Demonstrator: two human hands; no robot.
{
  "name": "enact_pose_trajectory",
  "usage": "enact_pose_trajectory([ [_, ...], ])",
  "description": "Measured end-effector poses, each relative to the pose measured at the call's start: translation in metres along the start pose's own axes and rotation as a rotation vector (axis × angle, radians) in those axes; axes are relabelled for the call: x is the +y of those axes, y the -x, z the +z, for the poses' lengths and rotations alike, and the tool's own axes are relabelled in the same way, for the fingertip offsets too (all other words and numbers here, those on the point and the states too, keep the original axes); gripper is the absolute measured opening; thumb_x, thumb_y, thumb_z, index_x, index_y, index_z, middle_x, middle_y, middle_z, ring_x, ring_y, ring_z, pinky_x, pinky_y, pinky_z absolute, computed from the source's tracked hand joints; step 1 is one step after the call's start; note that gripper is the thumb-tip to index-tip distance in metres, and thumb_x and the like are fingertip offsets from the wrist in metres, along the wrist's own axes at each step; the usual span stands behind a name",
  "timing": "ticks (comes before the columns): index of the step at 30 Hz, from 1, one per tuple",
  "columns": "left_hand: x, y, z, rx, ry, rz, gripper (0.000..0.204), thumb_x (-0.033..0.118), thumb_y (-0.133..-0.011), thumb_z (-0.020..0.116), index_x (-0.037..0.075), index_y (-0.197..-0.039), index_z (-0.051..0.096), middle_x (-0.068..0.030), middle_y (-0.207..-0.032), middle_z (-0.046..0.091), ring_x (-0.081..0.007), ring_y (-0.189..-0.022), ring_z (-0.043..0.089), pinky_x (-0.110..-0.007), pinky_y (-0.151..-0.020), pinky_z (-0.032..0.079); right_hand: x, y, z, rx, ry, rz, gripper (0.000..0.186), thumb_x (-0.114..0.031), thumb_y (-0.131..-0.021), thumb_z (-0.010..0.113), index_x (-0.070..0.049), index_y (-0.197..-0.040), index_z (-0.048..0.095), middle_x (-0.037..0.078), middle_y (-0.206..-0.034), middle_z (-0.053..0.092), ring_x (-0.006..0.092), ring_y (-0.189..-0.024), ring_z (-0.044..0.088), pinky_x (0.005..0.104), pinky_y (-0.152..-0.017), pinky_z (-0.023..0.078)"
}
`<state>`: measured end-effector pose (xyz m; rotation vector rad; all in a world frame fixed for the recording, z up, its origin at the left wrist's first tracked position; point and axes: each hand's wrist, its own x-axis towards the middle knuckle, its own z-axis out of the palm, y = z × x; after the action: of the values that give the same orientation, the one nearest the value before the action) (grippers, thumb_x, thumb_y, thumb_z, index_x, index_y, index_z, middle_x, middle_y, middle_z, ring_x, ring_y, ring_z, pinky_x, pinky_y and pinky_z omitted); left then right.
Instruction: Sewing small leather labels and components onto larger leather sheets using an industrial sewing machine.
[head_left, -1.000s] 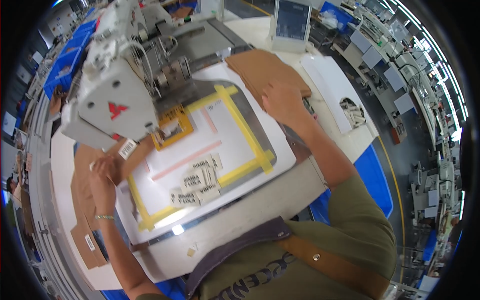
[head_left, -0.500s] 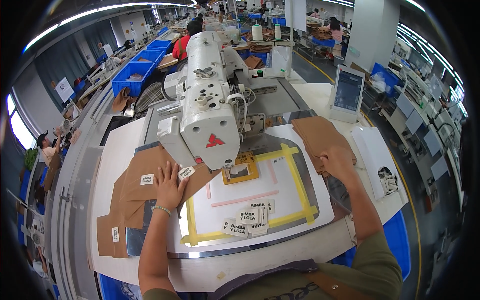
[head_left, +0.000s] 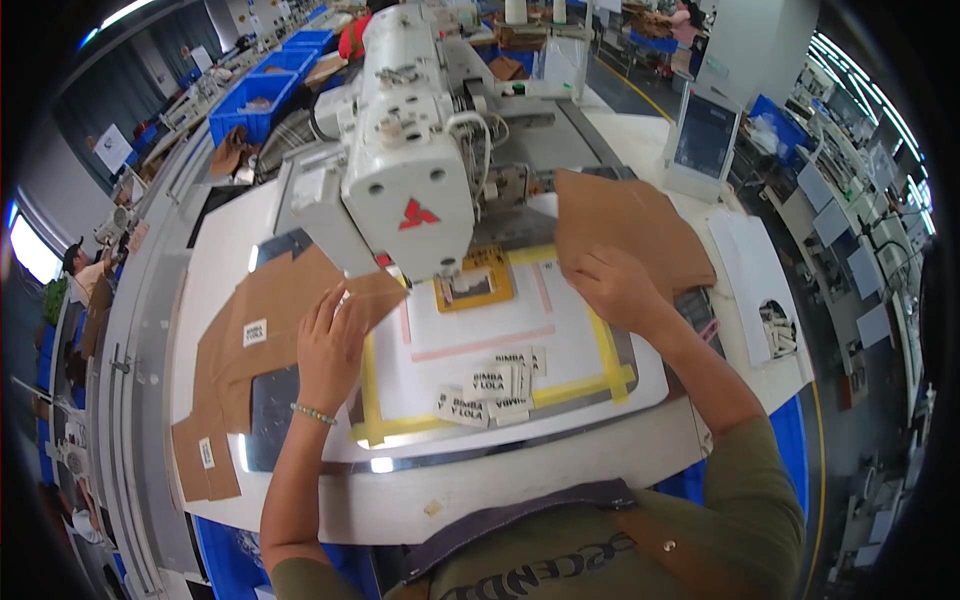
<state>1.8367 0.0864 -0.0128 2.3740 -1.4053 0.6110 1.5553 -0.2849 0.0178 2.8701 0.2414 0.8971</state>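
Observation:
My right hand [head_left: 618, 292] pinches the near left edge of a brown cut piece [head_left: 635, 225], which lies raised and spread over the stack on the right. To the left, my left hand [head_left: 332, 340] rests over the brown pieces [head_left: 285, 290], its fingers loosely bent and holding nothing that I can see. A white label [head_left: 255, 332] with dark print sits on one of those pieces. Between my hands is the head of a white sewing machine [head_left: 412, 190], above a yellow frame [head_left: 475, 287]. Several loose white labels [head_left: 490, 385] lie in a pile on the taped white sheet [head_left: 430, 345].
Yellow tape [head_left: 610, 365] borders the white sheet. A screen unit [head_left: 703, 140] stands at the back right, near a white box [head_left: 755, 290] with small pale pieces in its opening. Blue crates [head_left: 255, 105] line the far left. Other people work farther off.
My right hand has moved left toward the sheet, drawing the brown piece with it. My left hand's fingers have bent and drawn together, covering a label seen before. The view has tilted down.

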Motion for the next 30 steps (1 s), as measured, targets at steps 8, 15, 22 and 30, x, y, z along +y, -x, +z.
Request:
enact_pose_trajectory([
  [8, 0.124, -0.013, 0.002, -0.084, 0.391, 0.287, 0.070, 0.002, -0.083, 0.080, 0.003, -0.149, 0.058, -0.0153, -0.130, 0.068, -0.0333, -0.113, 0.065, -0.042, -0.098, 0.055, -0.088, -0.054, 0.051, 0.074, -0.171, -0.353, 0.006, -0.010, -0.085, 0.070, -0.009, -0.091, 0.071, 0.003, -0.100, 0.068, 0.0218, -0.100, 0.064, 0.0347, -0.083, 0.051],
  [15, 0.101, -0.024, 0.027, -0.059, 0.220, 0.437, 0.037, 0.005, -0.084, 0.070, 0.000, -0.121, 0.070, -0.0072, -0.105, 0.071, -0.0252, -0.099, 0.065, -0.038, -0.086, 0.057, -0.080, -0.035, 0.019, -0.095, -0.318, -0.044, 0.019, -0.028, -0.097, 0.076, -0.010, -0.103, 0.074, 0.004, -0.105, 0.071, 0.0240, -0.113, 0.066, 0.0392, -0.095, 0.053],
  [22, 0.055, -0.008, 0.019, -0.133, -0.151, 0.442, 0.035, 0.009, -0.085, 0.067, 0.001, -0.119, 0.074, -0.0074, -0.122, 0.074, -0.0252, -0.112, 0.066, -0.038, -0.093, 0.057, -0.064, 0.018, -0.002, -0.363, -0.225, 0.104, 0.054, -0.039, -0.105, 0.066, -0.002, -0.144, 0.063, 0.013, -0.156, 0.059, 0.0309, -0.148, 0.049, 0.0485, -0.120, 0.041],
  [30, 0.066, 0.012, 0.008, -0.216, 0.146, 0.272, 0.051, -0.004, -0.087, 0.062, 0.001, -0.137, 0.068, -0.0084, -0.147, 0.067, -0.0308, -0.137, 0.059, -0.044, -0.114, 0.051, -0.041, 0.009, 0.040, -0.437, -0.033, 0.140, 0.072, -0.043, -0.107, 0.058, -0.003, -0.164, 0.041, 0.010, -0.176, 0.033, 0.0300, -0.163, 0.028, 0.0635, -0.128, 0.025],
])
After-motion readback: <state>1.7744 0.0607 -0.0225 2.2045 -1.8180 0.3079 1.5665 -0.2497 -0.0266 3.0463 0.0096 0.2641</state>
